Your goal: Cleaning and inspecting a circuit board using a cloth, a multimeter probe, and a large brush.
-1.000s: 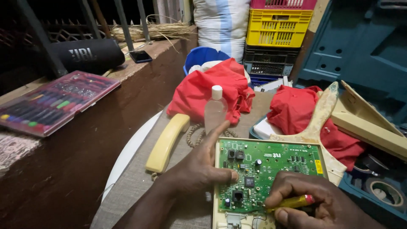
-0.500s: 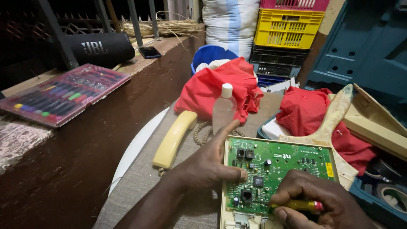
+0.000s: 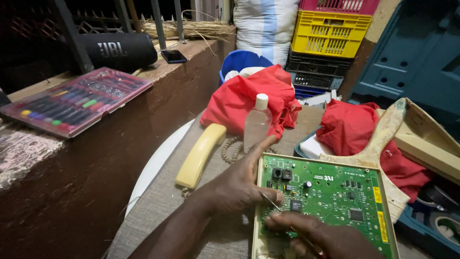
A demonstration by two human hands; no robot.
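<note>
Green and crowded with small chips, the circuit board (image 3: pixel 326 201) lies in its cream casing on the grey-clothed counter (image 3: pixel 158 216), near and to the right. The left hand (image 3: pixel 235 187) rests on the board's left edge, fingers spread flat to pin it, the forefinger stretched along the far-left corner. The right hand (image 3: pixel 321 237) has slid up since a moment ago: then it sat low at the near edge around a yellow-handled tool, and now its grip is pressed together on a thin metal probe (image 3: pixel 272 202) whose tip meets the board just beside the left thumb. To my eye that means the work has shifted from holding to actually poking at a spot near the black chips. Left of the board lies a cream phone handset (image 3: pixel 200 156) with its coiled cord, and just beyond stands a clear bottle (image 3: pixel 257 123) against a heap of red cloth (image 3: pixel 249 98). A case of coloured pens (image 3: pixel 76 100) sits on the ledge far left.
</note>
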